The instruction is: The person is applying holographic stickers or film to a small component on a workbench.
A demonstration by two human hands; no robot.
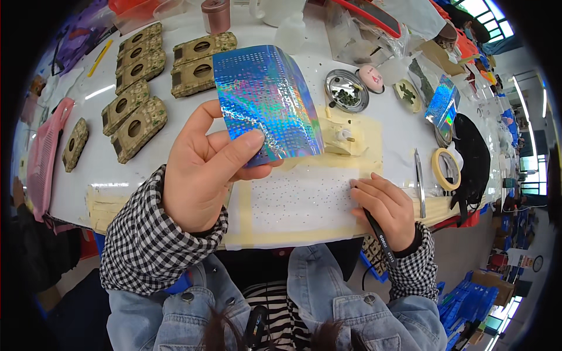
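My left hand (213,155) pinches a shiny blue holographic sheet (263,105) between thumb and fingers, raised over the table. Rows of small marks cover the sheet, and it curves slightly. My right hand (386,207) rests at the right side of a white work area (293,202) edged with yellow tape. A slim black tool (379,238) with pale print lies under its fingers and palm; its tip is hidden. Scattered over the white area are many tiny specks. Just beyond sits a small yellowish block (345,137) with a white knob-like piece on top.
Several camouflage-patterned model hulls (139,128) with round holes stand at left. Toward the right lie a round metal dish (346,90) of small green parts, metal tweezers (419,181), a tape roll (446,168), another holographic sheet (442,105) and a black bag (471,158).
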